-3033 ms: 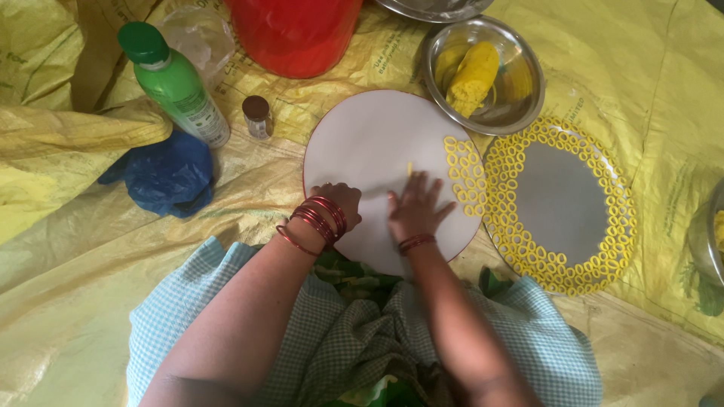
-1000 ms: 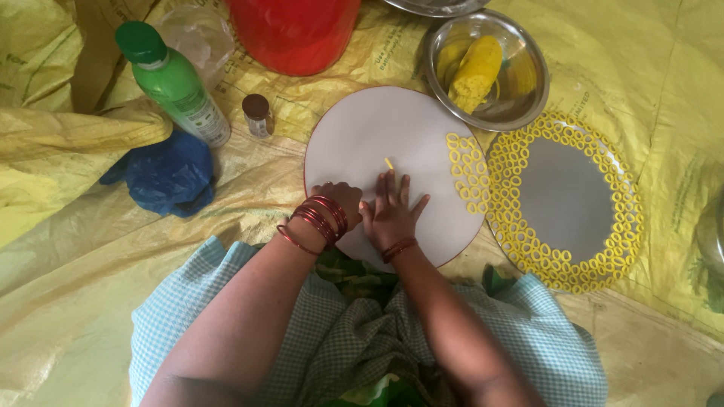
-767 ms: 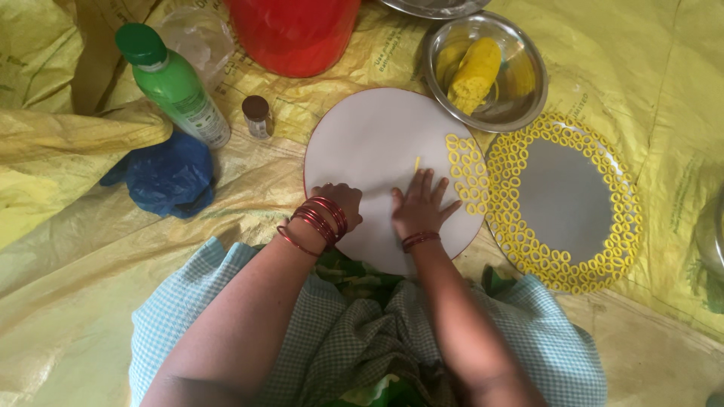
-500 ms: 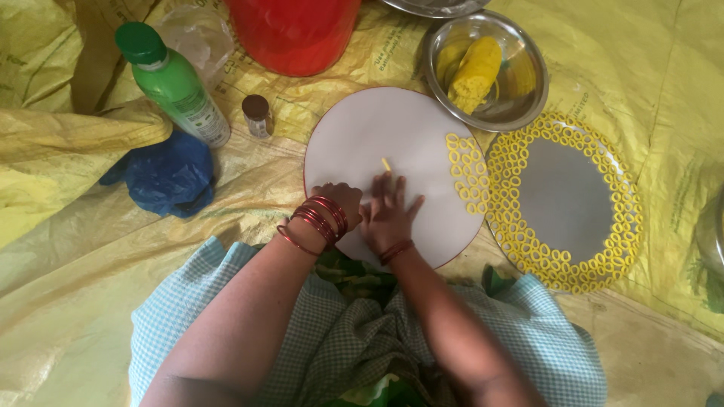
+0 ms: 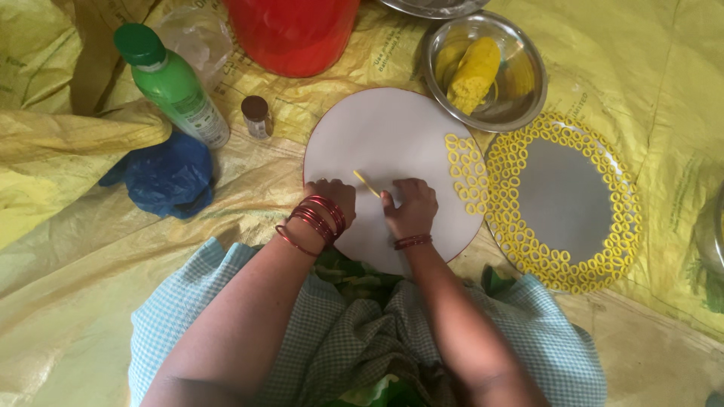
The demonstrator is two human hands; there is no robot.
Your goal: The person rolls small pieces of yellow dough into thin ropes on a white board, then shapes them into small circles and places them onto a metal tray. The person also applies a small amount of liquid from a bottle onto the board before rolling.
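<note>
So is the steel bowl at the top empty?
No, the steel bowl holds a lump of yellow dough, behind the round white board where both hands work.

Cut off and hidden parts
Red tub [image 5: 292, 34] and top steel dish [image 5: 434, 6] are cropped above; right hand [image 5: 411, 209] hides the strip's [image 5: 366, 183] end.

Left hand [image 5: 332, 202] and right hand [image 5: 411, 208] side by side, fingers curled, palms down.
</note>
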